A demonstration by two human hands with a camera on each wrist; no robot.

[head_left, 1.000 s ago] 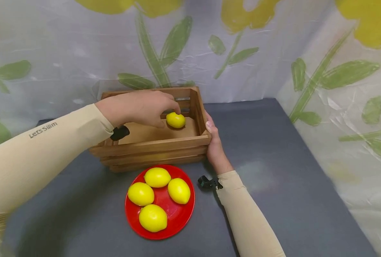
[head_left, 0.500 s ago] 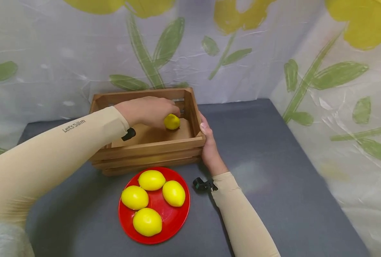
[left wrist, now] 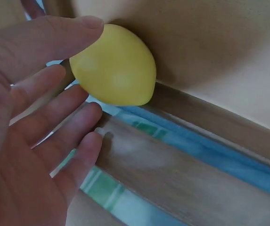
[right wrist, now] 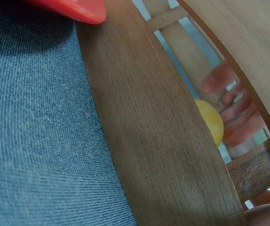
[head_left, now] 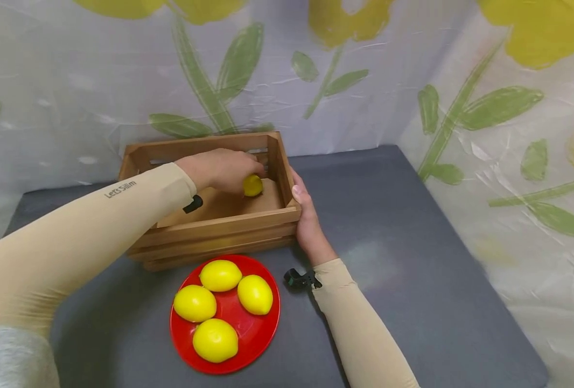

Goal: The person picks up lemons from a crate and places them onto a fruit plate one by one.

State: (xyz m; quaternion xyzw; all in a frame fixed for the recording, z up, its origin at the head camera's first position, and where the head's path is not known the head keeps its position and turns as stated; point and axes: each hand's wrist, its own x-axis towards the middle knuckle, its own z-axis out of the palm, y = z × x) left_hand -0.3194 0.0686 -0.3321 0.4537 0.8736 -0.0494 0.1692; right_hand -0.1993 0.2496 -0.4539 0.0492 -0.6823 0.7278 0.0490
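A wooden slatted crate stands at the back of the table with a yellow lemon on its floor. Reaching into it from the left, my left hand partly covers that lemon. In the left wrist view the thumb overlaps the lemon's edge, while the other fingers lie loosely bent and spread beside it. My right hand holds the crate's right end from outside, its thumb near the top edge; some of its fingers are hidden. Through the slats the right wrist view shows the lemon and left-hand fingers.
In front of the crate, a red plate bears several lemons. The dark grey table extends to the right. A flower-patterned sheet hangs close behind the crate.
My left hand has moved rightward inside the crate, over the lemon, covering more of it. The right hand keeps its place at the crate's end. The head view has shifted slightly.
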